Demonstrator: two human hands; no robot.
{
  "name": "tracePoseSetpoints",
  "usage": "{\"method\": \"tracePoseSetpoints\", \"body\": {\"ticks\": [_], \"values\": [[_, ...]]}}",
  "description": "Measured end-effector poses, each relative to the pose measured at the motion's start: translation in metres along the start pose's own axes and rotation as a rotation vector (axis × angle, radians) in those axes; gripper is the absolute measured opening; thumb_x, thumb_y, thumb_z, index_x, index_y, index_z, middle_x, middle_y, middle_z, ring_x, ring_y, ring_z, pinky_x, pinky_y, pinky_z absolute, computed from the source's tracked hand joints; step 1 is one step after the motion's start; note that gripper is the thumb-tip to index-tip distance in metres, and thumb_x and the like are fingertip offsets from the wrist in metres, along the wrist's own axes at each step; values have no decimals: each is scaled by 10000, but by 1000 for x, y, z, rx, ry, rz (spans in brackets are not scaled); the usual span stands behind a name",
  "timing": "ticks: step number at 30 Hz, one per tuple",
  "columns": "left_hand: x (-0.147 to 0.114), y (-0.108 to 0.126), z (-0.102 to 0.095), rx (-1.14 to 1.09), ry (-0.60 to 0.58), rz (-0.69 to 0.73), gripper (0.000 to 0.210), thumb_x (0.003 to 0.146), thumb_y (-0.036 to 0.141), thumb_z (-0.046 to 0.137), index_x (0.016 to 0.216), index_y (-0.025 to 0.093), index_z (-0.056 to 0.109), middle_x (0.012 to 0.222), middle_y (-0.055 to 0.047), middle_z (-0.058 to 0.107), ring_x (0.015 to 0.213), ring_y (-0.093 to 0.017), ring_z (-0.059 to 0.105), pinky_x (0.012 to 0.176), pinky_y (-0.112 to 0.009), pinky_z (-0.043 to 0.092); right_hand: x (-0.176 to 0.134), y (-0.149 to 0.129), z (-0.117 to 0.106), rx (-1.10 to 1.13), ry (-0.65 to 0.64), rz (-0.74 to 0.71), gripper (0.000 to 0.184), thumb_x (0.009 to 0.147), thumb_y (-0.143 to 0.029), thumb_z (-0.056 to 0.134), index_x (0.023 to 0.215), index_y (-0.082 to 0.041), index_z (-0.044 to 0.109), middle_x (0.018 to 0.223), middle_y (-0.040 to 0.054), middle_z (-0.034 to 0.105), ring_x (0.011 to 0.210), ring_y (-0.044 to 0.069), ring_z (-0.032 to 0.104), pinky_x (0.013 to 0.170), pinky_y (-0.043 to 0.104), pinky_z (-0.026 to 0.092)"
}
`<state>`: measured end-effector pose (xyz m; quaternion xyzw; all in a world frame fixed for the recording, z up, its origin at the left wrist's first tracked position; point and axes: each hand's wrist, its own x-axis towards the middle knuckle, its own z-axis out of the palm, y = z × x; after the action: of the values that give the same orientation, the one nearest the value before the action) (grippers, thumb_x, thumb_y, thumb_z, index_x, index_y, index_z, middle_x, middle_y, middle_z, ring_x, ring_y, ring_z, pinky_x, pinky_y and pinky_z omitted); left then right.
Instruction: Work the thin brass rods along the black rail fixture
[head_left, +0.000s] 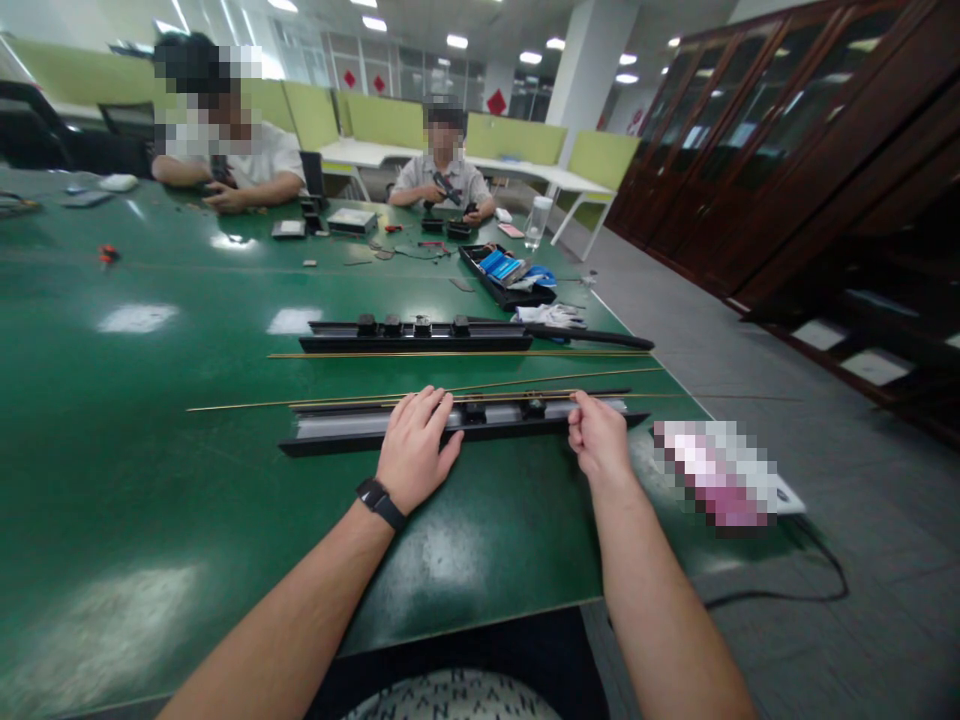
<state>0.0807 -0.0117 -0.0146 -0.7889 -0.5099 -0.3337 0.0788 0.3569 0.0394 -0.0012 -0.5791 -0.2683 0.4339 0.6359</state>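
A long black channel-shaped rail [341,432] with a silver inner face lies across the table in front of me. My left hand [418,445] rests on its middle, fingers stretched out flat over the far edge and thumb on the near side. Small black blocks [533,406] sit inside the rail to the right of that hand. At the rail's right end my right hand [600,432] is closed in a pinch on a thin brass-coloured rod [517,397], which runs along the rail's far edge. My fingers partly hide the grip.
Beyond lie a second black rail [416,343] with several blocks, another thin rod [360,356], a black tube [600,338], white gloves [551,316] and a black tray [517,296]. A blurred pink-and-white object [720,475] is at right. Two people sit across the table [225,520].
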Motion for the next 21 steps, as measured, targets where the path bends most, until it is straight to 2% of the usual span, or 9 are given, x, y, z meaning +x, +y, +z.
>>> {"method": "tracePoseSetpoints", "body": {"ticks": [7, 21], "values": [[-1, 0, 0, -9, 0, -4, 495, 948, 319, 544, 1424, 187, 508, 1410, -133, 598, 1380, -299, 495, 1192, -515, 341, -1, 0, 0, 0, -6, 5, 232, 792, -354, 744, 778, -181, 589, 478, -60, 544, 251, 51, 341, 241, 160, 174], [0, 1, -1, 4, -4, -7, 461, 955, 327, 538, 1392, 180, 543, 1403, -140, 600, 1378, -301, 497, 1185, -509, 353, 6, 0, -4, 33, 68, -22, 181, 814, -329, 717, 819, -167, 635, 484, -67, 536, 262, 53, 353, 237, 161, 185]]}}
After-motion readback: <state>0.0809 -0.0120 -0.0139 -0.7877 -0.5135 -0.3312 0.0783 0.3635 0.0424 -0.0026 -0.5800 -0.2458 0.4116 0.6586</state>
